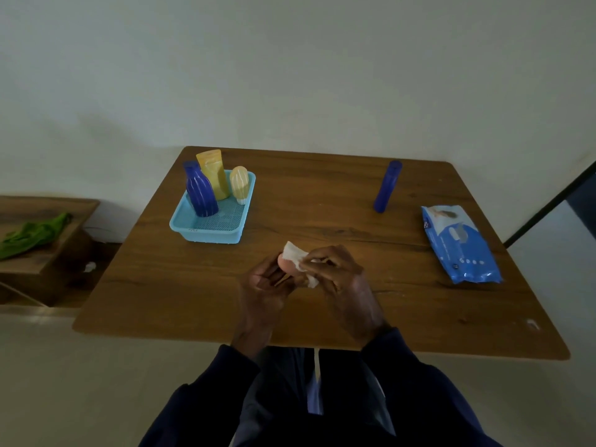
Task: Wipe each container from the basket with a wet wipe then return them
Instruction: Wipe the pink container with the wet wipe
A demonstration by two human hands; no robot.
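Left hand (267,282) grips peach container (285,265) over table (322,214); right hand (335,272) pinches wet wipe (295,253) against it. Basket (193,233) holds blue bottle (200,191), yellow tube (214,174), pale bottle (239,183); slim blue container (387,187) well apart on the table

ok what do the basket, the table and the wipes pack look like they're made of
Basket: likely moulded plastic, light blue, smooth walls and a perforated mesh floor. Table: wood or wood-look laminate, matt, brown grain lines showing. Wipes pack: soft plastic film, slightly glossy, crinkled at the sealed end.
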